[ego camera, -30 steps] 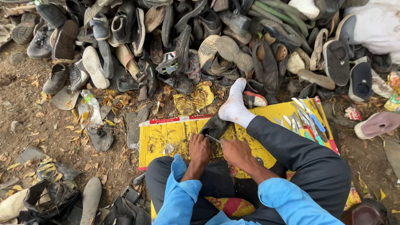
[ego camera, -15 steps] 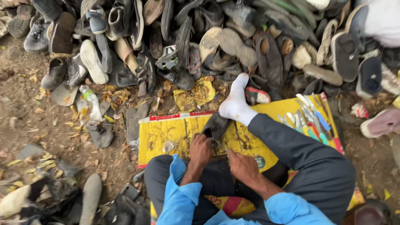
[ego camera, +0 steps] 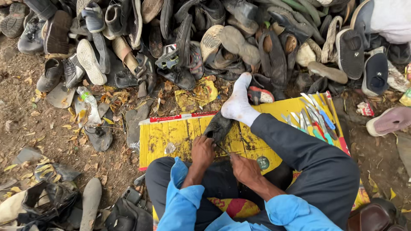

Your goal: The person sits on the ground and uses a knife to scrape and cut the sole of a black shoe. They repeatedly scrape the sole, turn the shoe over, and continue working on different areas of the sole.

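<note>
Sitting on a yellow mat [ego camera: 171,137], the person pins a dark shoe [ego camera: 217,127] under the white-socked foot [ego camera: 236,105], its near end at the left hand [ego camera: 202,150], which is closed on the edge. The right hand [ego camera: 245,167] is curled shut around what looks like a thin tool [ego camera: 221,149] (too small to be sure). Worn and floppy, the shoe probably bends easily, so holding it near the stiffer sole rim seems wise.

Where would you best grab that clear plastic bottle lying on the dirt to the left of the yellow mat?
Likely around the middle of the bottle, coming straight down from above. It lies on its side among dry leaves, long sides exposed, its cap end pointing up toward the shoe pile.
</note>
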